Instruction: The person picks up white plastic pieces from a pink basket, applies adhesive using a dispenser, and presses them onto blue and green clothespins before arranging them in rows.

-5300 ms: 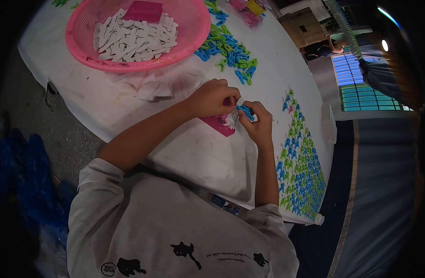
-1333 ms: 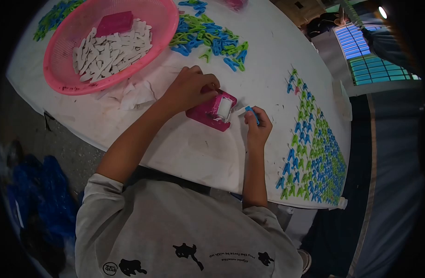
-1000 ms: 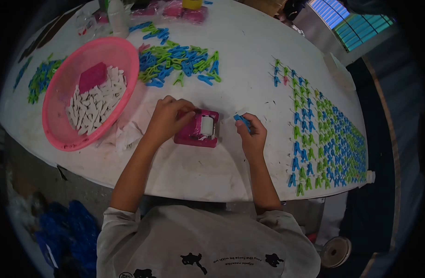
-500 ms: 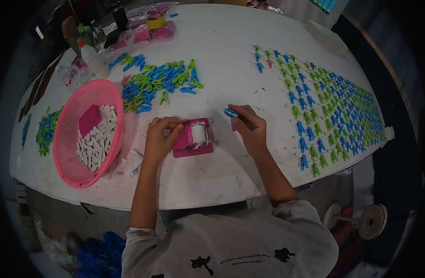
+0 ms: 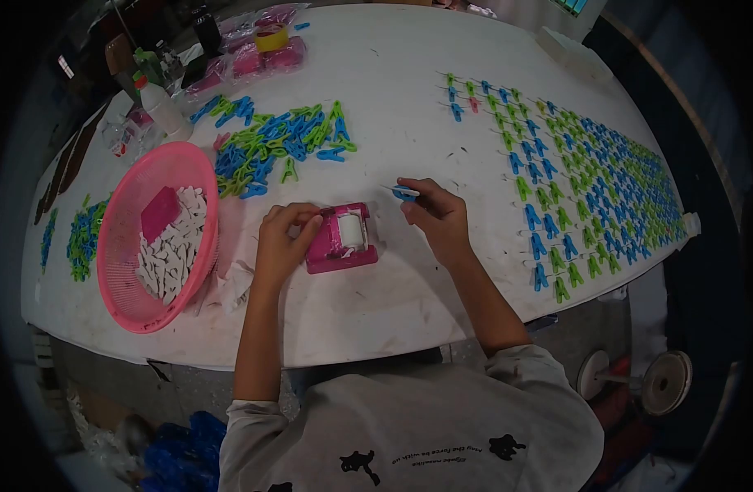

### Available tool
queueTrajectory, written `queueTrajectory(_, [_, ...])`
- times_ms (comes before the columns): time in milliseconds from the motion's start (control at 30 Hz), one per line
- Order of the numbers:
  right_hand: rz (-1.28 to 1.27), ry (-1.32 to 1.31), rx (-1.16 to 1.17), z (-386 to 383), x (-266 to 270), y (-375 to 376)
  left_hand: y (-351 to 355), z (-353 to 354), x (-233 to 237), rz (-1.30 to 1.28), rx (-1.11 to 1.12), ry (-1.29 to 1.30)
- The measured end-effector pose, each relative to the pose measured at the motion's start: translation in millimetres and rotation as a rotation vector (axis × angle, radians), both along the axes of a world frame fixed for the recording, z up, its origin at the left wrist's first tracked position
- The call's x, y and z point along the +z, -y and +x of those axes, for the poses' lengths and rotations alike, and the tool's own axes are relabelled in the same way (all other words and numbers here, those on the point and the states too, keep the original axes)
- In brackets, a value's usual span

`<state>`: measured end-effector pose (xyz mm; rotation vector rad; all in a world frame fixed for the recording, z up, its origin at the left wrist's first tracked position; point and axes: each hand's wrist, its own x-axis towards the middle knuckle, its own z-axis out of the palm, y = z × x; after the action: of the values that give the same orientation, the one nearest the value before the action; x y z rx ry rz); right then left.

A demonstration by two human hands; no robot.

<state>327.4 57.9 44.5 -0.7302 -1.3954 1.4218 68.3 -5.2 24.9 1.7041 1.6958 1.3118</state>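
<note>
My left hand (image 5: 285, 238) is at the left edge of a pink holder with a white roller (image 5: 344, 256). Its thumb and forefinger are closed against the holder's upper left corner. To the right, above the white table, my right hand (image 5: 439, 215) pinches a blue clothespin (image 5: 406, 193) between thumb and fingers. A thin white piece shows along the clothespin and sticks out to the left. Left of my left hand stands a pink basket (image 5: 111, 246) with many white pieces (image 5: 170, 258) and a pink block (image 5: 159, 215) in it.
Blue and green clothespins (image 5: 270, 143) lie heaped behind the holder. Rows of clothespins (image 5: 594, 184) cover the table's right side, with white ends sticking out. A white bottle (image 5: 165, 111), a yellow tape roll (image 5: 271, 38) and bagged pink items (image 5: 247, 60) stand at the back left.
My right hand has turned and shifted slightly left and up with the blue clothespin, so the white piece now shows. My left hand stays at the holder. The view has shifted slightly.
</note>
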Motion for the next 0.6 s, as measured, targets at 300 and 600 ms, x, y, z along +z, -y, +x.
queueTrajectory(300, [-0.069,0.048,-0.023,-2,-13,-2,1,-1,-3,-0.022,-0.007,0.041])
queueTrajectory(600, [0.087,0.126,-0.023,-7,-17,-3,2,-3,1,-0.041,-0.042,0.019])
